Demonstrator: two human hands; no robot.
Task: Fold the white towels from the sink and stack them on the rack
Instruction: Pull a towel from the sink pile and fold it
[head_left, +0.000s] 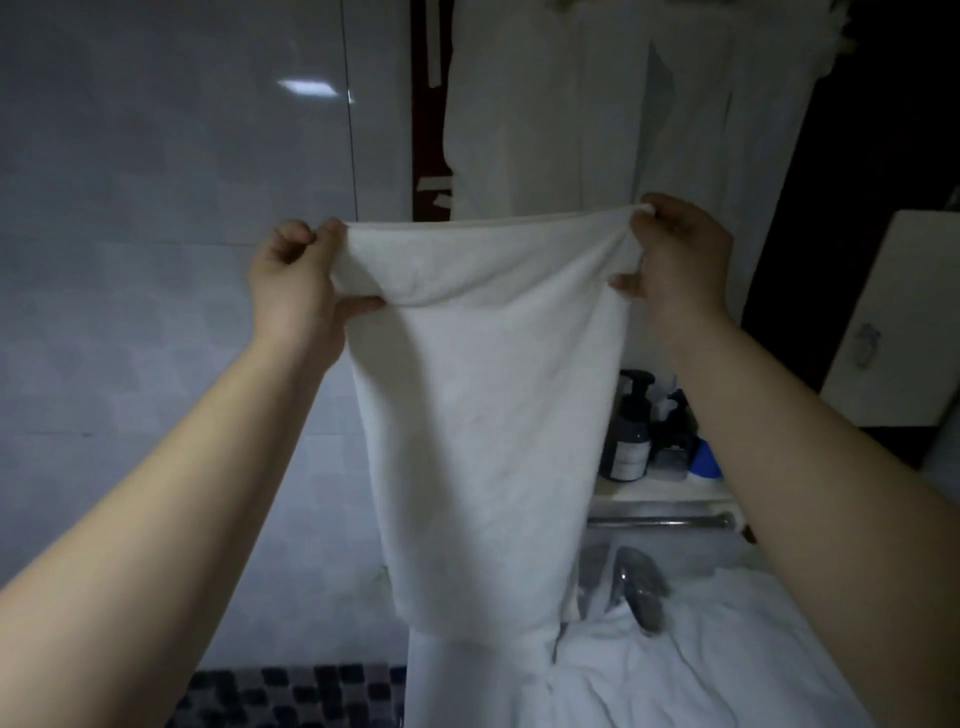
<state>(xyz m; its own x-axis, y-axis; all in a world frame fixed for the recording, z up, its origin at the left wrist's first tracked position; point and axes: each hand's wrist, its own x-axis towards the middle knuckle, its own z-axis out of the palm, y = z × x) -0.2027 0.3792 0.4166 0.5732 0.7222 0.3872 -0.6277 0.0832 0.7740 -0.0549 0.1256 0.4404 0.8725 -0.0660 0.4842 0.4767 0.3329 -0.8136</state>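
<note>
Your left grip (291, 280) and right grip (675, 254) each pinch a top corner of the white towel (488, 415), fingers curled round the hem. Your arms are raised so it hangs flat and full length, likely to square it for the first fold. Its lower edge reaches the other towels (727, 649), heaped below around the faucet (639, 587). The rack is not plainly in view.

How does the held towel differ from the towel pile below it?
The held towel hangs spread out, its top corners pinched by the left hand and the right hand; the towel pile lies crumpled and no hand touches it. The held towel is up in the air, while the towel pile sits low, bunched around the faucet. Both are white.
</note>
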